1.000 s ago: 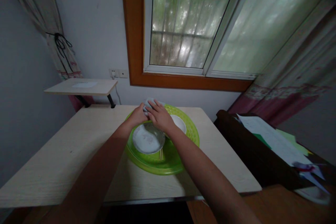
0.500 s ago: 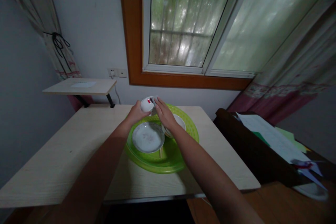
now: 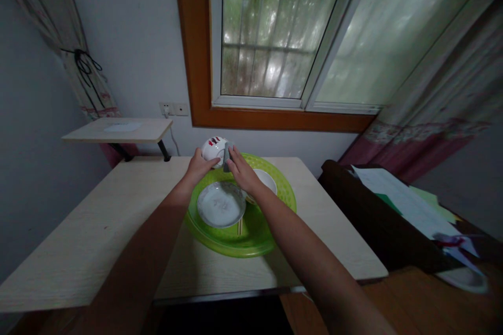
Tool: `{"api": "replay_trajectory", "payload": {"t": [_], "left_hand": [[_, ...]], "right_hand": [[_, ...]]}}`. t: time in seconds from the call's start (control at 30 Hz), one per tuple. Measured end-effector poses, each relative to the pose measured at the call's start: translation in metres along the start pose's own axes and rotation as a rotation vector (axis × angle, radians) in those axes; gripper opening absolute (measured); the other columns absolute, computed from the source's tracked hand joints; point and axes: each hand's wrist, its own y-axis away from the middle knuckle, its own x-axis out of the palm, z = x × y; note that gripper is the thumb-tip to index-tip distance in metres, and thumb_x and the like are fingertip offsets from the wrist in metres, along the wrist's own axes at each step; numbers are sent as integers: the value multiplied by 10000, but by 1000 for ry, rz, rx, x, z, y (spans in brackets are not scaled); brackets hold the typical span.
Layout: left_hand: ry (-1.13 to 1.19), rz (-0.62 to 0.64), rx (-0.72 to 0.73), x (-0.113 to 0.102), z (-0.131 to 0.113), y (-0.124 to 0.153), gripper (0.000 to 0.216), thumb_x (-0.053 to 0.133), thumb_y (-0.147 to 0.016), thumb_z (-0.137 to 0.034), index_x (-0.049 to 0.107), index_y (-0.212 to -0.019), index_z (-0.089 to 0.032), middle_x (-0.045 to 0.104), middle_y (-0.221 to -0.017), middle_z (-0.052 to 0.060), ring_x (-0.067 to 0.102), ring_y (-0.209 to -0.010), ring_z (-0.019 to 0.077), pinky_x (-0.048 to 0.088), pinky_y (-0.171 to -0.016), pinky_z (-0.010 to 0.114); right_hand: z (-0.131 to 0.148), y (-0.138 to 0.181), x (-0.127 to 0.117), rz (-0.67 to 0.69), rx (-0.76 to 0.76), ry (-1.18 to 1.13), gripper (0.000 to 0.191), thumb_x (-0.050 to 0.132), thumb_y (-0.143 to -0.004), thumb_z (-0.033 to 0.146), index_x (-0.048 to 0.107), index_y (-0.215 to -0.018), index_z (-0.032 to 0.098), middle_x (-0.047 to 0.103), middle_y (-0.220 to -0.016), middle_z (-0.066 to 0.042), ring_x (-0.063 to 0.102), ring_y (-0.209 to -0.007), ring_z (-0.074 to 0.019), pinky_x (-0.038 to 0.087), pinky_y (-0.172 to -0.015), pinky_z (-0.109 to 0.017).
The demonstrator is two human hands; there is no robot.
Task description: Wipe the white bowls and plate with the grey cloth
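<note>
A white bowl point(image 3: 212, 151) with red and dark marks is tipped on its side above the far rim of a green basin point(image 3: 251, 248). My left hand point(image 3: 197, 167) grips it, the thumb across its near side. My right hand point(image 3: 244, 171) has its fingers around a flat grey pad, perhaps a sponge point(image 3: 227, 158), pressed against the bowl's right side. Below my hands, a white plate point(image 3: 220, 205) lies in the basin. A pair of chopsticks point(image 3: 240, 227) pokes out beside the plate. Another white bowl point(image 3: 267, 180) sits in the basin, partly hidden by my right forearm.
The basin rests on a pale wooden table point(image 3: 118, 220). At the table's back left is a small raised shelf point(image 3: 145, 128) with a paper on it. A dark brown piece of furniture point(image 3: 349, 209) with papers stands to the right. A window point(image 3: 271, 36) is ahead.
The bowl has moved slightly left and turned, so its marks now face more upward. The grey pad shows more clearly at its right side.
</note>
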Motion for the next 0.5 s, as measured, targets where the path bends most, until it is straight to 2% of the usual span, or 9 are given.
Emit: {"api": "replay_trajectory", "payload": {"t": [0.13, 0.23, 0.33, 0.5], "left_hand": [[-46, 5, 26, 0, 4, -2, 608, 816, -652, -452, 489, -1085, -176, 643, -1067, 106, 652, -863, 211, 540, -658, 305], [-161, 56, 108, 1, 6, 0, 606, 809, -638, -480, 494, -1061, -181, 650, -1016, 86, 643, -891, 230, 517, -703, 318], [-260, 137, 182, 2, 3, 6, 583, 807, -629, -456, 501, -1049, -193, 661, -990, 69, 643, -890, 234, 498, -722, 320], [-320, 230, 239, 3, -6, 19, 485, 785, -649, -409, 495, -976, -199, 662, -875, 44, 622, -760, 198, 446, -633, 289]], "right_hand": [[-9, -1, 6, -8, 67, -41, 749, 283, -1004, 642, 239, -1598, 188, 207, -1665, -116, 189, -1546, -233, 165, -1265, -466], [-9, -2, 4, -56, 67, -38, 738, 270, -1010, 632, 232, -1599, 188, 217, -1664, -119, 191, -1546, -230, 170, -1264, -467], [-3, -2, -3, -93, -15, 27, 645, 275, -1032, 573, 324, -1570, 221, 258, -1656, -93, 233, -1534, -220, 190, -1264, -453], [13, 0, -9, -26, -216, 195, 496, 348, -1042, 466, 548, -1438, 245, 367, -1611, -57, 228, -1533, -240, 169, -1272, -483]]}}
